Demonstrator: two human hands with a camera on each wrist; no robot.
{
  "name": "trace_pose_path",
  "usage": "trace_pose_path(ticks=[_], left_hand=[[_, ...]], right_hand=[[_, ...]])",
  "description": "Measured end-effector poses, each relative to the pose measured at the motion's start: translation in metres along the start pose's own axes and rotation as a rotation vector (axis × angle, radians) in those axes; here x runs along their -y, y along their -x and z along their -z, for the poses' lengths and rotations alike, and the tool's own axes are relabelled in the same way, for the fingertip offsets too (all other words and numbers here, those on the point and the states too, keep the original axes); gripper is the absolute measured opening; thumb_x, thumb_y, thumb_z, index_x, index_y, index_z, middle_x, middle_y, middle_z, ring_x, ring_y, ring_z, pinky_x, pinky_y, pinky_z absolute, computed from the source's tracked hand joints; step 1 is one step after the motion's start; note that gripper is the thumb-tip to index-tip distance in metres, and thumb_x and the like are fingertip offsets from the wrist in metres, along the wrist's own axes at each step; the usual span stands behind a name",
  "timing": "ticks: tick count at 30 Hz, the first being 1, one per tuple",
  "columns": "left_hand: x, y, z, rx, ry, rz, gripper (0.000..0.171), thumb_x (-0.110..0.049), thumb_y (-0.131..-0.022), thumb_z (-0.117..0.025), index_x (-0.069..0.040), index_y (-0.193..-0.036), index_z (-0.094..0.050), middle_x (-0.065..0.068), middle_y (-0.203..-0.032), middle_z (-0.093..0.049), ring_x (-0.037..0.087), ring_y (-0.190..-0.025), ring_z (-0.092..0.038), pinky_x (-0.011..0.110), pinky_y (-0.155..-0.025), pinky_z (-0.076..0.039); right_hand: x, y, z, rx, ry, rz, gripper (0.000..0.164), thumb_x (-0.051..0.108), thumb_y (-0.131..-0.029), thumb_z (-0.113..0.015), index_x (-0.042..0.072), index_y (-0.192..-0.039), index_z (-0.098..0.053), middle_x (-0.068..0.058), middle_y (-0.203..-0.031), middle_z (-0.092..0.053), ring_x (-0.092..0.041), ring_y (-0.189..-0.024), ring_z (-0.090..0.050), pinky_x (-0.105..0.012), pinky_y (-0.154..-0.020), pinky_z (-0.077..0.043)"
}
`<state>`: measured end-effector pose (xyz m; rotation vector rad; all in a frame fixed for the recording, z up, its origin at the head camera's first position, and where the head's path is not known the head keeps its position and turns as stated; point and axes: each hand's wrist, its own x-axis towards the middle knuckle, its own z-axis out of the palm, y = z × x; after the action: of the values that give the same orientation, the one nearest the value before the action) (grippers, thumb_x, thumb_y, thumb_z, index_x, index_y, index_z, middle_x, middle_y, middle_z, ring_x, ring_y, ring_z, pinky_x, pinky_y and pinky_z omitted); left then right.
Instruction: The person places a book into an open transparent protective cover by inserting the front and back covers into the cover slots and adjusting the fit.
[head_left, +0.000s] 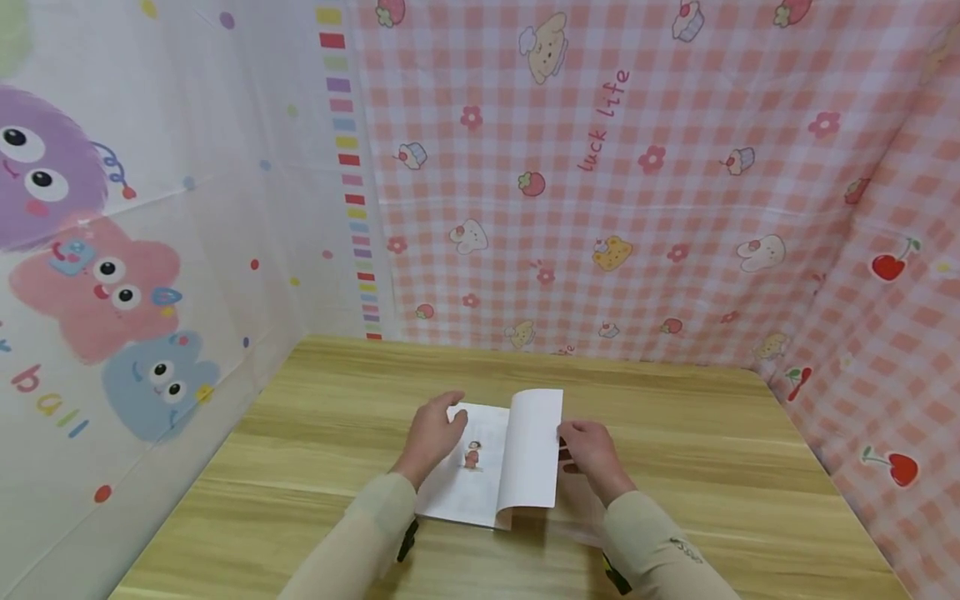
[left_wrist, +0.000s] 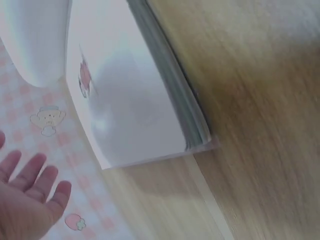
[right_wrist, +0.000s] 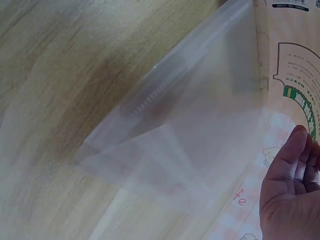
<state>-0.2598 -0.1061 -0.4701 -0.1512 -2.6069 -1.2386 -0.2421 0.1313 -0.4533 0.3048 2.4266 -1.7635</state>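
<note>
A thick book point(head_left: 480, 496) lies on the table, its white page with a small printed figure facing up. My left hand point(head_left: 431, 437) is at the book's left side; in the left wrist view its fingers point(left_wrist: 37, 172) are spread and loosely bent, holding nothing. With thumb and fingers, my right hand point(head_left: 596, 454) pinches the outer edge of the raised book cover point(head_left: 531, 450), white inside. The right wrist view shows the cover's tan outer face point(right_wrist: 295, 65) with green print and a barcode. A clear plastic sleeve point(right_wrist: 205, 135) spreads beside the cover, low over the wood.
The wood-grain table point(head_left: 712, 467) extends around the book. A pink checked cloth point(head_left: 600, 208) hangs behind and on the right, and a white cartoon cloth point(head_left: 247, 208) on the left. Dark straps show under both sleeves point(head_left: 360, 525).
</note>
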Motion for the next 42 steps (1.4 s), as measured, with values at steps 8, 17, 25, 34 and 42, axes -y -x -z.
trace_pose_path(ticks=[8, 17, 25, 34, 42], left_hand=[[-0.009, 0.008, -0.013, 0.318, 0.008, -0.061, 0.045, -0.025, -0.096, -0.054, -0.001, -0.134, -0.053, 0.023, -0.125, -0.061, 0.033, -0.094, -0.066, 0.049, -0.094, -0.048], [-0.019, 0.012, -0.025, 0.47, -0.009, -0.079, 0.064, -0.043, -0.096, -0.051, -0.007, -0.147, -0.036, 0.017, -0.151, -0.036, 0.031, -0.137, -0.031, 0.052, -0.112, -0.029], [-0.019, 0.016, -0.034, 0.557, -0.102, -0.178, 0.077, -0.057, -0.095, -0.04, -0.012, -0.153, -0.02, 0.013, -0.159, -0.017, 0.026, -0.142, -0.015, 0.05, -0.115, -0.022], [-0.019, 0.017, -0.035, 0.587, -0.222, -0.219, 0.069, -0.059, -0.095, -0.038, -0.023, -0.153, -0.024, 0.008, -0.162, -0.008, 0.028, -0.143, -0.012, 0.051, -0.113, -0.026], [-0.016, 0.017, -0.037, 0.62, -0.273, -0.232, 0.068, -0.057, -0.095, -0.039, -0.022, -0.152, -0.027, 0.011, -0.161, -0.012, 0.032, -0.142, -0.014, 0.052, -0.113, -0.027]], right_hand=[[-0.005, -0.003, 0.001, 0.006, 0.002, 0.003, 0.028, 0.017, -0.094, -0.05, -0.005, -0.097, -0.067, -0.013, -0.083, -0.067, -0.022, -0.068, -0.065, -0.043, -0.066, -0.058], [-0.01, -0.005, 0.0, 0.003, 0.003, 0.004, 0.036, 0.03, -0.096, -0.054, -0.003, -0.099, -0.069, -0.016, -0.087, -0.07, -0.02, -0.066, -0.065, -0.038, -0.06, -0.057], [-0.013, -0.004, -0.005, 0.029, 0.009, -0.007, 0.039, 0.033, -0.096, -0.054, -0.003, -0.1, -0.069, -0.018, -0.09, -0.072, -0.021, -0.067, -0.066, -0.039, -0.06, -0.058], [-0.013, -0.003, -0.007, 0.031, 0.034, 0.0, 0.033, 0.023, -0.097, -0.054, -0.006, -0.106, -0.067, -0.019, -0.091, -0.071, -0.023, -0.07, -0.066, -0.042, -0.063, -0.057], [-0.02, -0.003, -0.008, 0.018, 0.075, 0.0, 0.029, 0.017, -0.098, -0.05, -0.005, -0.105, -0.067, -0.02, -0.094, -0.071, -0.03, -0.076, -0.067, -0.043, -0.064, -0.057]])
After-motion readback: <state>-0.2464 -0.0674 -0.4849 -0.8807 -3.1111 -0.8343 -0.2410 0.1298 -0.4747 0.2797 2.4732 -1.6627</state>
